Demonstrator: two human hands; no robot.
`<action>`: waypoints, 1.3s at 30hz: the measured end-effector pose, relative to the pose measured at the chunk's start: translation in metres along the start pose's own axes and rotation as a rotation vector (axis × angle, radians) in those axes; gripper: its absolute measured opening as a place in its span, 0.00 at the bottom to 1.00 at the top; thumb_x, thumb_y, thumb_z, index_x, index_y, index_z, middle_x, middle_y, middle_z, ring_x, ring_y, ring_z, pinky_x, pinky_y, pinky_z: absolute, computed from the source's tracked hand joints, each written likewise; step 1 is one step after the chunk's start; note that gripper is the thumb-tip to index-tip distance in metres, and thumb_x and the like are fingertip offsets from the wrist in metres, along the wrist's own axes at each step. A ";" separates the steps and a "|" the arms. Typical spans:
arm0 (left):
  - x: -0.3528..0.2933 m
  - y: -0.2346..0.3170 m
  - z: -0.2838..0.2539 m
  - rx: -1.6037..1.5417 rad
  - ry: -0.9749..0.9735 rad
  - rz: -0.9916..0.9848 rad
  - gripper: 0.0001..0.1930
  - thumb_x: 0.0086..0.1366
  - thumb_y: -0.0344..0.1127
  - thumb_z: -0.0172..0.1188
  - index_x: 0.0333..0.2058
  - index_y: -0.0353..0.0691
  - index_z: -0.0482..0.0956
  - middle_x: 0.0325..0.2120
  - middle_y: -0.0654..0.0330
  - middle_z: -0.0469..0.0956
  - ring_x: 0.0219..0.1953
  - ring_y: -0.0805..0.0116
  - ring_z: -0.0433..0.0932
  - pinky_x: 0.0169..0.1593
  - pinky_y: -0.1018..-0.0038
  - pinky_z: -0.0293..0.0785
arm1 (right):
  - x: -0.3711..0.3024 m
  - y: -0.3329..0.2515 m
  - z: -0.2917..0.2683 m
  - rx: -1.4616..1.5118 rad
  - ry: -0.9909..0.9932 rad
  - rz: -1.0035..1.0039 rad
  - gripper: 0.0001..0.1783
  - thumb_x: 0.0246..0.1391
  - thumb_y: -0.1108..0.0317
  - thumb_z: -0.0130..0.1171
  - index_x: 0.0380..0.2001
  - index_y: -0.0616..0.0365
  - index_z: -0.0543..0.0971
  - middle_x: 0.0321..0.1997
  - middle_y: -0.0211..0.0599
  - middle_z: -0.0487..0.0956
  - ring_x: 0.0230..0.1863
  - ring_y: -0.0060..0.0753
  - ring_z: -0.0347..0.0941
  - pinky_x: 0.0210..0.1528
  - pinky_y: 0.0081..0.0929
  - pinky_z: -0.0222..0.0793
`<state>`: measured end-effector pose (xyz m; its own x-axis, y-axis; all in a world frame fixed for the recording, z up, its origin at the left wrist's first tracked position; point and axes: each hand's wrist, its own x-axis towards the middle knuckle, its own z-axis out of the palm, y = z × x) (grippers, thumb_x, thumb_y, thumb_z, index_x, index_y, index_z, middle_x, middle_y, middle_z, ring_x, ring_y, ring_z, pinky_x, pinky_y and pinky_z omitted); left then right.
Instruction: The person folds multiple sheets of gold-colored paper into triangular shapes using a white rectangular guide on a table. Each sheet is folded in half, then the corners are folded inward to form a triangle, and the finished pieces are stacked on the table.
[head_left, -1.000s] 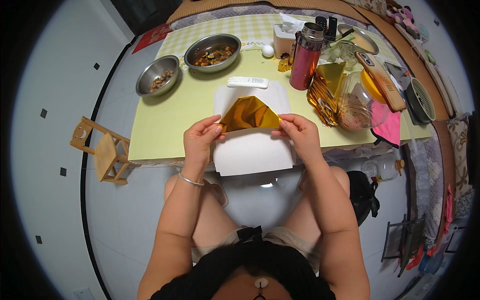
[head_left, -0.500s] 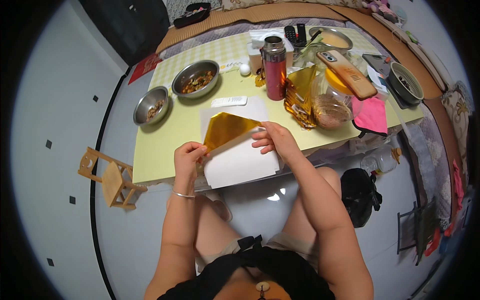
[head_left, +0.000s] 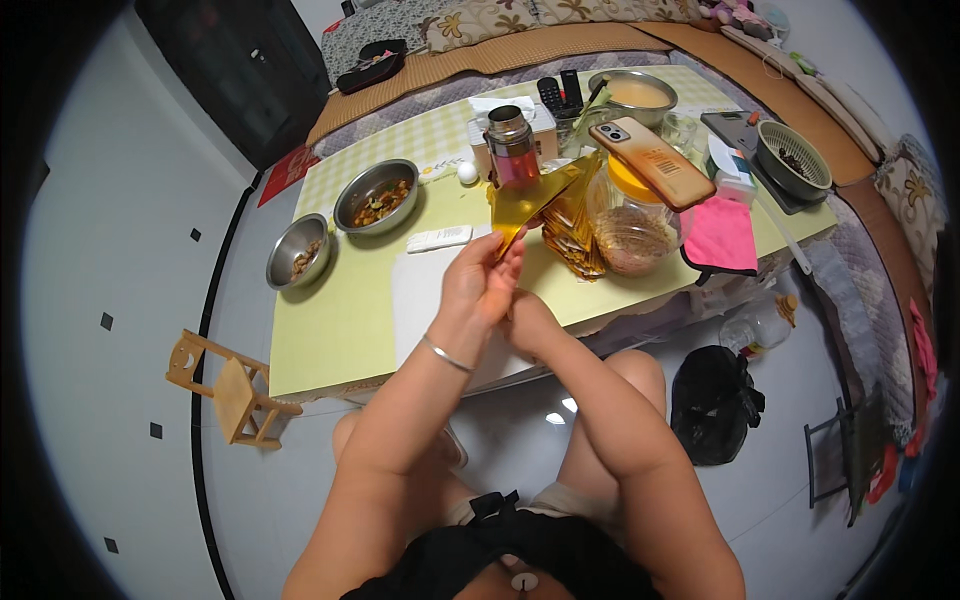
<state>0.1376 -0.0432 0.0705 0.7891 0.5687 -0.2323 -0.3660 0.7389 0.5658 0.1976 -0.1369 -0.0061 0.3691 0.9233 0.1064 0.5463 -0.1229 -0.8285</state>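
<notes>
My left hand (head_left: 483,280) pinches a folded piece of shiny gold paper (head_left: 522,208) at its lower end, raised over the table in front of the pink thermos (head_left: 512,150). Just beside it on the right stands a pile of folded gold paper pieces (head_left: 572,235). Close under my left wrist is my right hand (head_left: 532,322), its fingers mostly hidden behind the left one. White paper sheets (head_left: 415,300) lie at the table's near edge, partly covered by my left arm.
Two steel bowls of food, a larger (head_left: 345,205) and a smaller (head_left: 283,262), stand at left. An egg (head_left: 467,173) lies behind a white packet (head_left: 438,239). At right, a phone (head_left: 655,165) rests on a yellow-lidded jar (head_left: 632,240), near a pink cloth (head_left: 722,235).
My left hand has lifted the gold paper away from the white sheets, to the right and farther off. My right hand has let go of its corner and drawn back below the left.
</notes>
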 end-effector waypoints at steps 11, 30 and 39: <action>0.060 -0.050 0.057 0.319 0.198 -0.055 0.09 0.66 0.34 0.66 0.30 0.43 0.74 0.20 0.68 0.66 0.20 0.74 0.63 0.21 0.76 0.54 | 0.004 0.013 0.001 0.004 -0.023 -0.165 0.26 0.67 0.60 0.49 0.64 0.59 0.68 0.68 0.54 0.68 0.69 0.51 0.64 0.73 0.40 0.56; -0.075 0.080 -0.143 1.674 -0.155 0.541 0.20 0.60 0.42 0.72 0.46 0.36 0.84 0.45 0.54 0.84 0.49 0.60 0.81 0.55 0.65 0.75 | -0.039 -0.028 -0.024 -0.666 -0.331 -0.358 0.57 0.43 0.54 0.76 0.74 0.55 0.57 0.79 0.49 0.54 0.80 0.59 0.43 0.77 0.62 0.39; -0.122 0.083 -0.143 2.083 -0.472 0.522 0.52 0.42 0.57 0.79 0.65 0.40 0.70 0.69 0.51 0.64 0.72 0.47 0.60 0.73 0.45 0.52 | -0.037 -0.023 -0.028 -0.505 -0.298 -0.382 0.42 0.49 0.53 0.71 0.66 0.52 0.71 0.75 0.48 0.62 0.78 0.59 0.50 0.75 0.61 0.48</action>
<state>-0.0594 0.0000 0.0328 0.9705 0.1875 0.1514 0.1199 -0.9206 0.3715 0.1918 -0.1786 0.0245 -0.1013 0.9871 0.1242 0.9061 0.1431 -0.3982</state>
